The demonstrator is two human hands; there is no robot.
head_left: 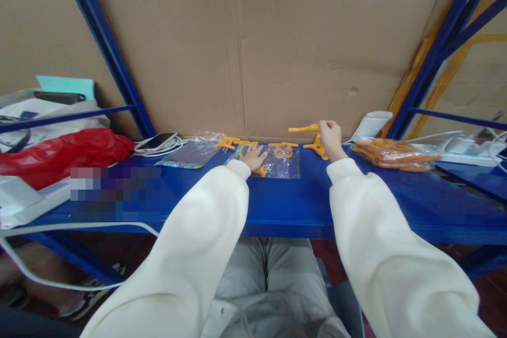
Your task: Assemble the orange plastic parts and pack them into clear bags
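Observation:
My left hand [253, 157] lies with its fingers spread over a clear plastic bag [291, 168] and some orange plastic parts. One small orange part [260, 170] shows just below its palm. Raised above the shelf on the right, my right hand [331, 136] is closed on a slim orange plastic piece [304, 128] that points left; its exact kind is unclear. Beneath that hand sits another orange piece [316, 147]. Between the hands are an orange part with round loops [283, 150]. Left of my left hand rests one more orange part [227, 142].
A packed bag of orange pieces [396, 154] lies to the right, near a white power strip [471, 157]. A flat clear packet [190, 154], a phone [159, 140] with coiled white cable and a red bag [67, 150] are left. Cardboard [277, 58] stands behind the blue shelf [289, 206].

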